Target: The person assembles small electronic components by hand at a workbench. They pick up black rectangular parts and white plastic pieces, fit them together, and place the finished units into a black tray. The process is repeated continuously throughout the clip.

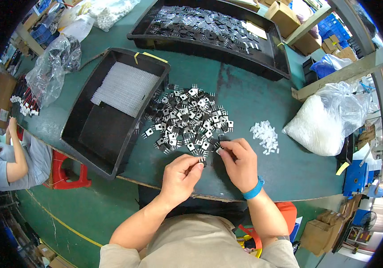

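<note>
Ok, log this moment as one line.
left hand: pinching small component | right hand: pinching component at pile edge | white spacers: right | black tray: left

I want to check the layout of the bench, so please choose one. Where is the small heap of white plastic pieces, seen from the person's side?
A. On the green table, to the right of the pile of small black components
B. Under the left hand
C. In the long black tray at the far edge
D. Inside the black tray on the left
A: the white plastic pieces lie bare on the green table, right of the pile of black components and just beyond the right hand.
</note>
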The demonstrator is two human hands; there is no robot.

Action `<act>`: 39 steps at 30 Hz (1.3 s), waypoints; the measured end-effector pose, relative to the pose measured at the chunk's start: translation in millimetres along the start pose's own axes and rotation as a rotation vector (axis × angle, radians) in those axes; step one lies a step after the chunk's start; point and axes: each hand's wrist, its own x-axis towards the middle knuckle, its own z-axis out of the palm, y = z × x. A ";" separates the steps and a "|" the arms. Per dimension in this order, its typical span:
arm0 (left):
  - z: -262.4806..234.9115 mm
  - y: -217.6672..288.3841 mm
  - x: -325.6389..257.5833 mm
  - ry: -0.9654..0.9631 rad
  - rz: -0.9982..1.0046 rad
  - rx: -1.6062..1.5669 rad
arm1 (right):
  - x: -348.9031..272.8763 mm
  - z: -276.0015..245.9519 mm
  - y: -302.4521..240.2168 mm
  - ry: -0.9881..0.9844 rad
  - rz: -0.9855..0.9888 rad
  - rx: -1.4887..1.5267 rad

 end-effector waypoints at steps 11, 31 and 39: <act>5.2 -3.6 -2.8 0.039 -0.106 -0.116 | -12.4 -8.5 -7.1 0.036 -0.030 -0.126; -1.7 3.9 6.8 -0.049 0.106 -0.069 | -31.6 4.8 -24.3 -0.181 0.205 0.615; -4.4 10.6 8.2 -0.005 0.118 0.021 | -7.1 -4.1 -14.7 -0.032 -0.126 0.081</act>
